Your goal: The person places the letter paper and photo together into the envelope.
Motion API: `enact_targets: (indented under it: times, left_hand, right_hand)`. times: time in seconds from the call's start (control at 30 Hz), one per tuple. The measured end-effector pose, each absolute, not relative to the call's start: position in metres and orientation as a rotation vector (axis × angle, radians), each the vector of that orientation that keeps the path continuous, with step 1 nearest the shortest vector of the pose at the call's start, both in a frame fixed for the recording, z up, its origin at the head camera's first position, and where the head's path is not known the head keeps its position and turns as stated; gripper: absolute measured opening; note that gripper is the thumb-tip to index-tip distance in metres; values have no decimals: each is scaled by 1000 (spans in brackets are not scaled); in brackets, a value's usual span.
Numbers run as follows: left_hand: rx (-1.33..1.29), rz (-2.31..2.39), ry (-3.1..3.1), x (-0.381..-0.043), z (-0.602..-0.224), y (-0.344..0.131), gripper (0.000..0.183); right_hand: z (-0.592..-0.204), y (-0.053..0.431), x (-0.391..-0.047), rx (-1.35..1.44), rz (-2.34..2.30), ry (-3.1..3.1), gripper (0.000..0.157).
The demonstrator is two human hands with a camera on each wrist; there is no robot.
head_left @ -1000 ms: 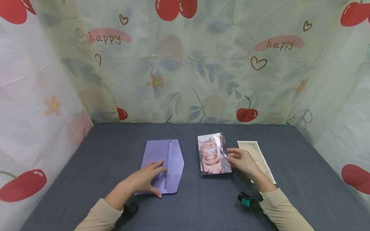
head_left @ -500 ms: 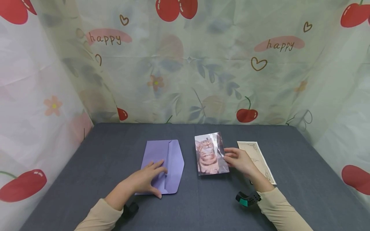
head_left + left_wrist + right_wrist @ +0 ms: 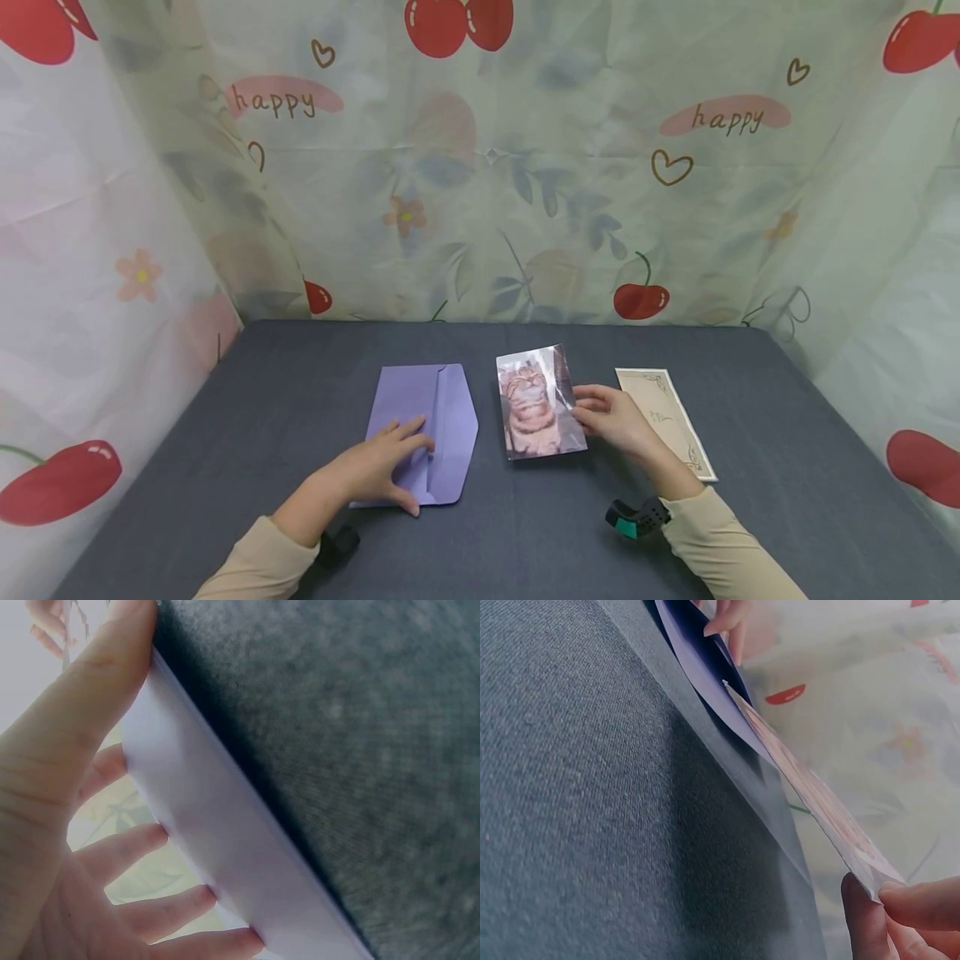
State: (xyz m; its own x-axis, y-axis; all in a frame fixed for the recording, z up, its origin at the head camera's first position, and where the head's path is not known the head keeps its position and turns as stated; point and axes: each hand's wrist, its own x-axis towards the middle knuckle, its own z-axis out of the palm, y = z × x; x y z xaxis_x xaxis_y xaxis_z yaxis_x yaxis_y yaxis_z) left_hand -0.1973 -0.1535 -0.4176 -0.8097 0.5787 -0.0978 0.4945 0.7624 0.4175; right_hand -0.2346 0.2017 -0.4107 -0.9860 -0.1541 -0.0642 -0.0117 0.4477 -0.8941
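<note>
Photo (image 3: 534,404) held up beside an open envelope (image 3: 417,392)

The photo, a glossy picture of a cat, is held off the surface (image 3: 300,367) between the envelope and a cream card (image 3: 671,417). The right hand (image 3: 615,421) pinches it by its right edge, thumb on one side and fingers on the other. In the head view its free edge is near the envelope's flap (image 3: 459,433), which lies unfolded toward it.

The left hand (image 3: 382,467) is spread and relaxed on the envelope, with the thumb at the near edge and fingertips by the mouth. It seems to steady the envelope, perhaps keeping the mouth parted; how wide the gap is cannot be told.

The step in hand looks to be lining the photo up with the envelope. If it is meant to go inside, the next move calls for squaring its free edge to the mouth, keeping it low and flat, and leaving the left hand's hold steady so the edge does not catch on the upper panel.
</note>
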Motion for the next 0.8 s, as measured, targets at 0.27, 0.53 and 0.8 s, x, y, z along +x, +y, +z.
enact_targets:
  times: [0.27, 0.53, 0.8]
  left_hand:
    - [868, 552, 2750, -197, -418, -153, 68]
    - [838, 546, 2738, -197, -417, -153, 69]
    - [809, 541, 2735, -197, -417, -152, 68]
  right_hand:
    - [-413, 193, -234, -199, -1611, 2510, 40]
    - [-415, 186, -234, -245, -1643, 2475, 40]
    - [-417, 179, -236, -265, -1638, 2477, 39]
